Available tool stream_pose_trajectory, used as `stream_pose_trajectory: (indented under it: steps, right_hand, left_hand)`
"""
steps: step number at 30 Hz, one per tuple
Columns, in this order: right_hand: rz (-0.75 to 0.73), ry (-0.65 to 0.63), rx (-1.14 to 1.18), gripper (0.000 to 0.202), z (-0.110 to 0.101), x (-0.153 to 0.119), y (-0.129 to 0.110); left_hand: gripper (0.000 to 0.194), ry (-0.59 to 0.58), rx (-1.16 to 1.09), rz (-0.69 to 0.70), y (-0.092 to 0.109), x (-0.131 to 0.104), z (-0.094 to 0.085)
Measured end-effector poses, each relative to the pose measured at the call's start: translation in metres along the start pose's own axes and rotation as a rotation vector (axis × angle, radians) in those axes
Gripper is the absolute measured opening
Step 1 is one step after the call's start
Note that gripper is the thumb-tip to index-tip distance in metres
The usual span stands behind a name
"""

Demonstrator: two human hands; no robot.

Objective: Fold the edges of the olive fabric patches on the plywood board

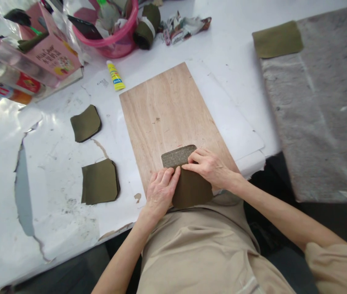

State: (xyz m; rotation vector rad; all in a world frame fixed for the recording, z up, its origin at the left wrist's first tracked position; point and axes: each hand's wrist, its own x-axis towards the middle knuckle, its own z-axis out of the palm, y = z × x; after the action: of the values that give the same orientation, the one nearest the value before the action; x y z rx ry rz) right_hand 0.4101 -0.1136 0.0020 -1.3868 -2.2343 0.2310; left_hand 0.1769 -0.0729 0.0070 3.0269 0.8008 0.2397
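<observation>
Olive sheet (193, 188), possibly leather, grey-speckled along its far edge, on plywood (161, 110).

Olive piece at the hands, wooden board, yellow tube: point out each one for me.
Olive piece (192, 187), head view: middle of its smooth lower part.
Wooden board (170, 106), head view: bare wood near its middle.
Yellow tube (116, 76), head view: middle of its body.

The white-topped table (234, 85) is torn at left; light gleams there.
</observation>
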Motion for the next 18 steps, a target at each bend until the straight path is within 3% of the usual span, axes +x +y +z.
stream_pose_trajectory:
  steps: [5, 18]
  right_hand:
    - [0.024, 0.052, -0.008, 0.023, -0.002, -0.008, 0.007]
    - [0.036, 0.038, -0.017, 0.023, -0.008, -0.017, 0.013]
  left_hand:
    - [0.05, -0.076, 0.02, 0.025, 0.001, 0.005, -0.005]
    - [0.052, -0.166, 0.037, 0.096, 0.002, 0.016, -0.014]
